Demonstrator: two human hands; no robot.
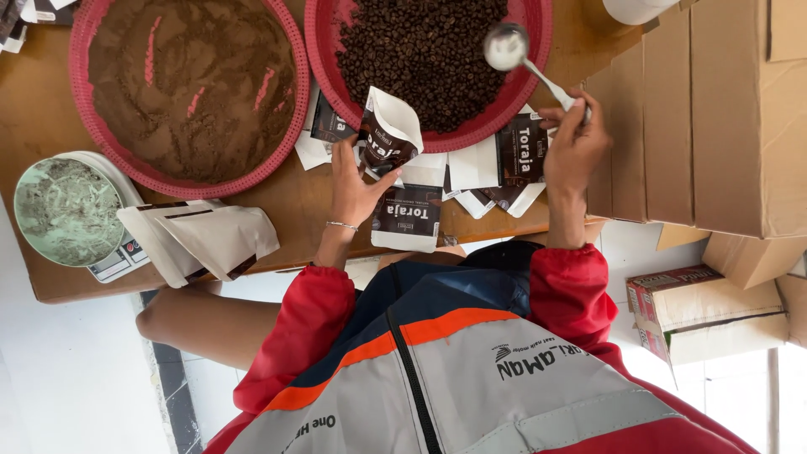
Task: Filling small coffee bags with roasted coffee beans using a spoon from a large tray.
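My left hand (351, 183) holds a small open pouch (388, 132), white with a dark brown front, at the near rim of a red woven tray (538, 59) full of dark coffee beans (420, 50). Fingers of my right hand (573, 150) pinch the handle of a metal spoon (507, 45). Its shiny bowl hovers over the beans to the upper right of the pouch and looks empty. Several more flat pouches (408, 220) of the same kind lie on the wooden table (294, 206) between my hands.
A second red woven tray (290, 126) with ground coffee fills the upper left. A pale green bowl (65, 210) sits on a small scale (122, 259) at the table's left end, next to white pouches (206, 240). Cardboard boxes (723, 118) stand right; another carton (706, 309) lies lower.
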